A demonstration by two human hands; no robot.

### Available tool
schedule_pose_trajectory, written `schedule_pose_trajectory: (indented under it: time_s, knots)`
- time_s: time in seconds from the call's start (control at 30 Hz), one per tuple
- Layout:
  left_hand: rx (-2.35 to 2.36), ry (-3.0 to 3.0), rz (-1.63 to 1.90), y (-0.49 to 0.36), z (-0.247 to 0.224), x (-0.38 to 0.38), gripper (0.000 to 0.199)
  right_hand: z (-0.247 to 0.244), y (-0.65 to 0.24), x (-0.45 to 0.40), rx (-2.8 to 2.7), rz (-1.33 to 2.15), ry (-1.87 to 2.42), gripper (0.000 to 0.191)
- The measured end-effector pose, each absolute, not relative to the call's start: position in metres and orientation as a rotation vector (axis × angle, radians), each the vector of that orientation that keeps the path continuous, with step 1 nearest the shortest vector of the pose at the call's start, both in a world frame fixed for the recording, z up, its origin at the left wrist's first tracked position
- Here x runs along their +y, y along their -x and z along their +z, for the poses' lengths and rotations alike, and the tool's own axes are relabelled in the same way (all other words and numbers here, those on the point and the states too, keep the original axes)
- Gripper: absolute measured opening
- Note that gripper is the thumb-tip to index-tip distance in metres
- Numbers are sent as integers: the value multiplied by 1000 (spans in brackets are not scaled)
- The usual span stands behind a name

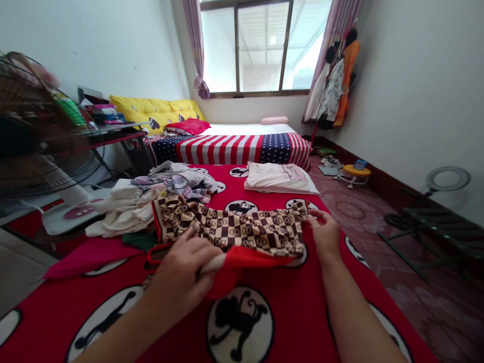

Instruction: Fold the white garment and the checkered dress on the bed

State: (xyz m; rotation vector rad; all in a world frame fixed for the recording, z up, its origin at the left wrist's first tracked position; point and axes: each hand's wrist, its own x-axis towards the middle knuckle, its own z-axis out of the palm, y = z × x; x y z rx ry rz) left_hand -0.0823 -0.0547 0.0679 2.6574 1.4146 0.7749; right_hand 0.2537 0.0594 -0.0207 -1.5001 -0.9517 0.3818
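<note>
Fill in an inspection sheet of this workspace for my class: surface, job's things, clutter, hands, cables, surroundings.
Surface: red blanket with monkey prints.
Job's things: checkered garment, spread and rumpled; folded pale cloth beyond it.
Clutter: heap of clothes at left.
Hands: left hand grips red cloth, apparently the garment's edge; right hand touches its right end.
Cables: what looks like a pale cord beside the desk.
Surroundings: fan at left, bed and window beyond, yellow stool at right.

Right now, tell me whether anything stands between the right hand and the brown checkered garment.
Nothing visible does: the right hand is at the right corner of the brown checkered garment; the folded white fabric lies beyond, not between them.
</note>
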Motion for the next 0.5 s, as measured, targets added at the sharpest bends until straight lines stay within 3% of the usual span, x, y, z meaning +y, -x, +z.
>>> schedule_pose_trajectory:
  time_s: [0.1, 0.2, 0.33, 0.5]
  knots:
    - [1771, -2467, 1289, 124, 102, -29, 18, -22, -250, 60, -923, 444, 1430, 32]
    - [2103, -1917, 1378, 170, 108, 8, 30, -24, -246, 61, -938, 484, 1410, 29]
    - [1841, -1209, 1482, 212, 80, 43, 37, -24, -237, 61, -986, 530, 1447, 33]
    - [1752, -1130, 1555, 222, 54, 41, 32, -20, -217, 56, -1244, 570, 1317, 53]
